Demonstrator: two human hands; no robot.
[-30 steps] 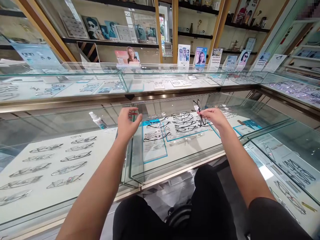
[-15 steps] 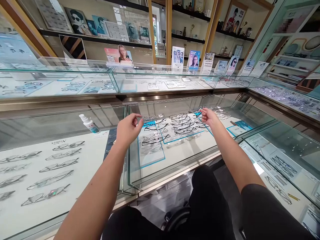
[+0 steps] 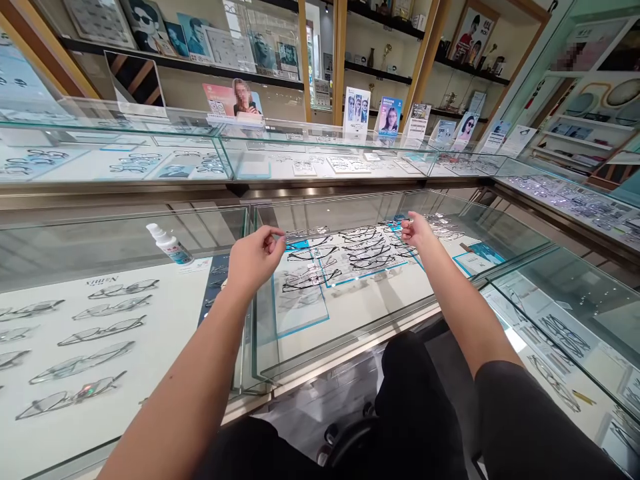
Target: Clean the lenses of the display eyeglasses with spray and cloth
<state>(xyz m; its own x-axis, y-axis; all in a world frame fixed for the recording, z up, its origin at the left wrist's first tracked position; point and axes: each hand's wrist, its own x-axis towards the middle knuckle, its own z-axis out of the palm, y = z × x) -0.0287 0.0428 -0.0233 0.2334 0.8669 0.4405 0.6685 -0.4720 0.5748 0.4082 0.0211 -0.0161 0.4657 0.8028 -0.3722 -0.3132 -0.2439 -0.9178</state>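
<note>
My left hand [image 3: 257,259] is over the left part of the middle glass case [image 3: 345,320], its thumb and index finger curled toward each other around something too small to make out. Farther right, my right hand [image 3: 416,231] is closed with fingertips pinched above the back of the same case; what it holds, if anything, cannot be made out. Between the hands lie several dark-framed glasses [image 3: 367,250] in rows on blue-edged sheets. A blue-edged card [image 3: 303,313] lies below my left hand, with glasses at its upper part.
A white spray bottle [image 3: 169,244] stands on the left case, which shows rows of glasses [image 3: 103,329]. Behind runs a raised glass counter [image 3: 325,172] with upright cards [image 3: 357,112]. Another case [image 3: 565,327] is at the right.
The view has shifted slightly, so the left case and bottle appear farther left. Both hands keep nearly the same pose and place over the middle case.
</note>
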